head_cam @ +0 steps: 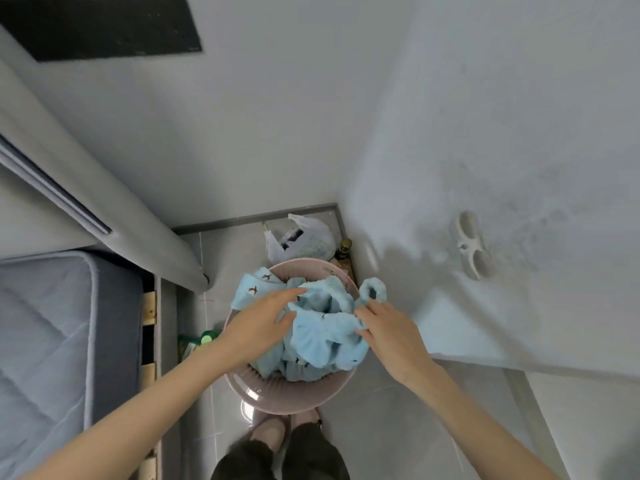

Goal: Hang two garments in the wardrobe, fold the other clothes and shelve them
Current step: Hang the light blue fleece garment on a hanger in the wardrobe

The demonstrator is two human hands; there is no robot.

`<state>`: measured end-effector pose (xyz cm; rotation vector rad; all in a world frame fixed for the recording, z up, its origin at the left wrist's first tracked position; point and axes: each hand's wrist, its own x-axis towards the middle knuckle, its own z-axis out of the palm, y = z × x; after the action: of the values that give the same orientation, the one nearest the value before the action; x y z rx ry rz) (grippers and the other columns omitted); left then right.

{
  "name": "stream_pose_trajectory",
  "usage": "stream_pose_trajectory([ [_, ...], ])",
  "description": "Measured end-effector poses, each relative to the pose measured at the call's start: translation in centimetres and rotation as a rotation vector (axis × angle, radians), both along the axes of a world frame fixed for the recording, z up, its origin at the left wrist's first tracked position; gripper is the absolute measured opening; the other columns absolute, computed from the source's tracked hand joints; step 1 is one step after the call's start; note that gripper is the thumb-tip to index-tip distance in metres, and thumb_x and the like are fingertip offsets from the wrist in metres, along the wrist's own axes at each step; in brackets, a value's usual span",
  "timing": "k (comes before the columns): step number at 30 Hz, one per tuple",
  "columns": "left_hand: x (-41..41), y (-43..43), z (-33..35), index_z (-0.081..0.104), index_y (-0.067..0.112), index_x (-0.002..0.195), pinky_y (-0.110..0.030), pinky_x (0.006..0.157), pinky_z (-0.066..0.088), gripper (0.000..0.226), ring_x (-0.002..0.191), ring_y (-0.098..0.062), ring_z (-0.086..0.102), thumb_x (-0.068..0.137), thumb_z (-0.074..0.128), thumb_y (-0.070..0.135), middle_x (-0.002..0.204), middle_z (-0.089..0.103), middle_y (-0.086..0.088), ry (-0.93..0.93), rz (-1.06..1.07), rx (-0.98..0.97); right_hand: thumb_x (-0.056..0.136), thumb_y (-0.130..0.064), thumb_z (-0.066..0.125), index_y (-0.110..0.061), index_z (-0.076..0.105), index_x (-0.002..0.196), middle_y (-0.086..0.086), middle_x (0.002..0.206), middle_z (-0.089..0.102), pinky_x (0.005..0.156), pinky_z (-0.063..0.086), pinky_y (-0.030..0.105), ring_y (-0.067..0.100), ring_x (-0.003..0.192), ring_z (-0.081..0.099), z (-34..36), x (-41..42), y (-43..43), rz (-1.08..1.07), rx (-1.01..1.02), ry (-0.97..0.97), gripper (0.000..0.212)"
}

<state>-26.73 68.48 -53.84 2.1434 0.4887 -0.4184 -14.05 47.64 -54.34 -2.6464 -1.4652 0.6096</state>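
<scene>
1. Head view, looking straight down: a round pink basket (287, 398) stands on the grey tiled floor (381, 427), near the floor's far right corner where two pale walls meet.
2. A light blue garment (325, 336) with small dark bird prints fills the basket. One part spills over the far left rim, and a looped part hangs over the far right rim.
3. The left hand (258, 323) lies on the cloth at the basket's left side. Its fingers are fairly straight and reach toward the middle, with the thumb spread against a fold, so it is not closed round the cloth.
4. The right hand (384, 329) is at the basket's right rim, its fingers curled into a bunch of the blue cloth, gripping it.
5. Behind the basket sits a white plastic bag (304, 242), with a dark gold-capped bottle (344, 247) beside it in the corner.
6. A green-capped bottle (206, 339) stands just beside the basket's left side.
7. A blue-grey mattress (52, 323) and a grey padded headboard (114, 202) fill the left.
8. Pink slippers (270, 427) are at the basket's near side.
</scene>
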Motion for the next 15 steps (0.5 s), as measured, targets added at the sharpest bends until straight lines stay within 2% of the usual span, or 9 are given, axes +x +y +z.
stream_pose_trajectory([
  [3,0.1,-0.3,4.2,0.029,0.035,0.144,-0.03,0.113,0.025,0.059,0.138,-0.01,0.028,0.093,0.057,0.034,0.149,0.032,0.012,-0.138,-0.156,0.061,0.1,-0.031,0.042,-0.02,0.052,0.118,-0.005,0.116,0.05,0.066,0.029,0.022,0.015,0.102,0.047,6.5,-1.2,-1.0,0.031,0.085,-0.022,0.023],
  [6,-0.1,-1.0,8.3,0.014,0.047,0.142,-0.032,0.115,0.013,0.083,0.138,-0.005,0.012,0.08,0.068,0.048,0.151,0.016,0.02,-0.241,-0.347,0.151,0.1,-0.03,0.043,-0.018,0.055,0.118,-0.003,0.113,0.053,0.067,0.03,0.022,0.016,0.098,0.049,13.1,-2.8,-2.2,-0.027,0.177,-0.055,0.024],
  [8,-0.5,-1.7,10.8,-0.001,0.057,0.138,-0.04,0.117,0.013,0.096,0.141,-0.011,0.01,0.072,0.068,0.059,0.154,0.012,0.015,-0.225,-0.424,0.214,0.097,-0.025,0.052,-0.014,0.06,0.112,0.0,0.104,0.056,0.063,0.031,0.024,0.02,0.091,0.053,17.3,-4.0,-3.0,-0.087,0.271,-0.08,0.02],
  [10,-1.0,-2.6,13.1,-0.011,0.063,0.132,-0.048,0.116,0.016,0.1,0.142,-0.017,0.014,0.07,0.068,0.061,0.155,0.015,0.011,-0.256,-0.459,0.243,0.094,-0.021,0.058,-0.012,0.062,0.106,0.0,0.096,0.056,0.057,0.028,0.02,0.02,0.085,0.054,21.2,-5.2,-4.1,-0.145,0.318,-0.135,0.016],
  [12,-1.4,-3.2,15.6,-0.009,0.06,0.134,-0.048,0.114,0.02,0.1,0.141,-0.017,0.019,0.071,0.07,0.055,0.153,0.021,0.01,-0.369,-0.48,0.253,0.093,-0.02,0.06,-0.013,0.062,0.105,-0.003,0.093,0.055,0.055,0.028,0.019,0.019,0.084,0.053,24.7,-6.6,-5.3,-0.19,0.354,-0.211,0.014],
  [15,-1.5,-4.2,19.1,0.016,0.043,0.145,-0.044,0.113,0.025,0.089,0.139,-0.016,0.025,0.076,0.072,0.045,0.152,0.027,0.008,-0.534,-0.513,0.21,0.094,-0.02,0.055,-0.014,0.06,0.11,-0.002,0.098,0.054,0.059,0.04,0.028,0.019,0.09,0.052,29.6,-8.6,-7.8,-0.265,0.424,-0.284,0.018],
])
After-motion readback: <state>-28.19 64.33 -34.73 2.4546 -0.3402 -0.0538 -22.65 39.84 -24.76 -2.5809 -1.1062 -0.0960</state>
